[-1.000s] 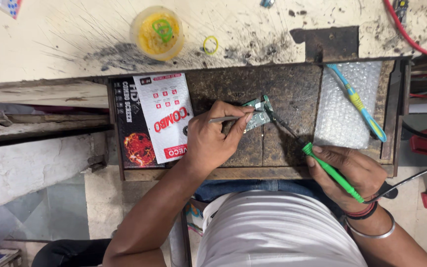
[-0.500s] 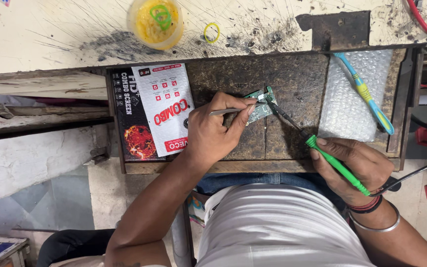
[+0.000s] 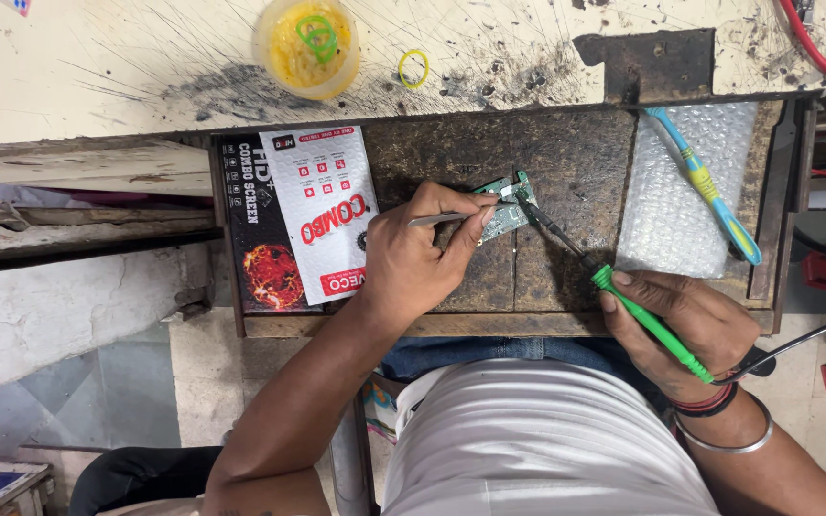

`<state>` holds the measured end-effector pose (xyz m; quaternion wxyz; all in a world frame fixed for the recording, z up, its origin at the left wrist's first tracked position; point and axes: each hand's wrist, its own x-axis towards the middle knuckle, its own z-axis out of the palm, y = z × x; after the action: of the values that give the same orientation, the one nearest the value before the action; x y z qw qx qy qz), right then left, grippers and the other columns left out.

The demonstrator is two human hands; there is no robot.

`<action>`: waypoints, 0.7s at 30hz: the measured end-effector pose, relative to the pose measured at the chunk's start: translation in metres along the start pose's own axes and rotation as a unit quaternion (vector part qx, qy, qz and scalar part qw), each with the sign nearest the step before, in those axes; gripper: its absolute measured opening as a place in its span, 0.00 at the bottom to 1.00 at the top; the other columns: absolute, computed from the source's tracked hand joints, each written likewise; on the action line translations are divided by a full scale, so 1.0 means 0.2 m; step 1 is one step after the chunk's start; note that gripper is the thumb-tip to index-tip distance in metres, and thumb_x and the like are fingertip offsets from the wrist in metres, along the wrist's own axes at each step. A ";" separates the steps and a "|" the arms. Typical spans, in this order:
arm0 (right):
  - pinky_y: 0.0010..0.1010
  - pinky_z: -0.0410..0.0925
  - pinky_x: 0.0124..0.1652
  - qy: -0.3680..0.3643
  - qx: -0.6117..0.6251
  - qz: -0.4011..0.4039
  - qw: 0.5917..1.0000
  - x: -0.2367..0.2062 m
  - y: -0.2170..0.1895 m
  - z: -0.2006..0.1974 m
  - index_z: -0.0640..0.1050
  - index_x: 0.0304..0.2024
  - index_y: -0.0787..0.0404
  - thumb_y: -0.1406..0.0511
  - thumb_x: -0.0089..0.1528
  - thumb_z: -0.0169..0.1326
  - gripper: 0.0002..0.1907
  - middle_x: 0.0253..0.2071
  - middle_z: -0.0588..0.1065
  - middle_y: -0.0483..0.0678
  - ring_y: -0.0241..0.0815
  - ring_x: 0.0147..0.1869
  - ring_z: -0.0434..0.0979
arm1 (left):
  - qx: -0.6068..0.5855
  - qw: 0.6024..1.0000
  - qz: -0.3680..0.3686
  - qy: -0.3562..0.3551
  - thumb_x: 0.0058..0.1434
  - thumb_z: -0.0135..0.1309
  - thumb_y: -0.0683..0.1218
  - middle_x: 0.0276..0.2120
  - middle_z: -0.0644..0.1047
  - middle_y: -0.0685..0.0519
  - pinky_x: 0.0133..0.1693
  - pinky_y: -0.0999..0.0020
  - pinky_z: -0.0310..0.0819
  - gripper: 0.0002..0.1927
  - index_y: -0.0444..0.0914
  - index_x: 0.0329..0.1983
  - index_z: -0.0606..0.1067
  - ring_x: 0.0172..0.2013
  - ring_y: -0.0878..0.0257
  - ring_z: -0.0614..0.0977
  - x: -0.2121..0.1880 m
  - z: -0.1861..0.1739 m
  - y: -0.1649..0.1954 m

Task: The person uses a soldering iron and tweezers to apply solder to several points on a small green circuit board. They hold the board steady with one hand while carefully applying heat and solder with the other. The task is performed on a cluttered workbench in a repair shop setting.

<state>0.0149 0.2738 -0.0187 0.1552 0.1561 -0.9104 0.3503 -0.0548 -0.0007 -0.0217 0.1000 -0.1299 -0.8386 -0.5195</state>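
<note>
Over the middle of the dark worktop, my left hand (image 3: 423,253) is pinched round a thin pair of metal tweezers (image 3: 456,218), their tips reaching right onto the small green circuit board (image 3: 506,205). That board lies flat on the worn dark tray (image 3: 566,153), just off my fingertips, and the heel of my hand rests on the tray below it. Across from it, my right hand (image 3: 685,325) is wrapped round the green handle of a soldering iron (image 3: 623,301); its dark shaft runs up and left, and the tip meets the board's upper right end, close by the tweezer tips. A dark cord leaves the handle past my wrist, where I've got a metal bangle (image 3: 728,441) and dark bands. Left of my left hand, touching the tray's edge, lies a flat printed packet (image 3: 293,215), red, white and black. Right of the board sits a sheet of bubble wrap (image 3: 681,205) with a blue and yellow toothbrush (image 3: 705,182) lying slantwise on it. Further up, on the scratched pale bench (image 3: 145,67), stands a yellow tub (image 3: 306,46) with a green band inside, and a yellow rubber ring (image 3: 413,68) beside it.
</note>
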 end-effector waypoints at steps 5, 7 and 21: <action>0.25 0.76 0.41 0.001 0.004 0.002 1.000 0.00 -0.01 0.00 0.84 0.48 0.61 0.68 0.63 0.70 0.12 0.41 0.82 0.51 0.42 0.41 0.85 | 0.003 1.000 0.004 0.001 0.68 0.62 0.43 0.42 0.85 0.52 0.40 0.68 0.84 0.10 0.39 0.43 0.71 0.41 0.61 0.89 0.00 0.00 0.00; 0.25 0.75 0.40 0.000 0.000 0.000 1.000 0.00 -0.01 0.00 0.84 0.48 0.61 0.68 0.62 0.70 0.12 0.40 0.82 0.51 0.42 0.40 0.85 | 0.007 1.000 0.006 0.002 0.67 0.62 0.42 0.41 0.85 0.52 0.40 0.68 0.84 0.10 0.39 0.42 0.71 0.41 0.60 0.89 0.00 0.00 0.00; 0.26 0.75 0.39 -0.007 -0.018 -0.021 1.000 0.01 -0.01 0.00 0.84 0.47 0.61 0.68 0.61 0.70 0.13 0.41 0.81 0.51 0.42 0.39 0.84 | 0.011 1.000 0.000 0.001 0.67 0.62 0.43 0.41 0.85 0.53 0.39 0.69 0.83 0.10 0.39 0.42 0.71 0.40 0.61 0.89 0.00 0.00 0.00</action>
<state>0.0133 0.2721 -0.0171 0.1590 0.1746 -0.9140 0.3298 -0.0547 -0.0011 -0.0224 0.1018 -0.1280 -0.8442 -0.5104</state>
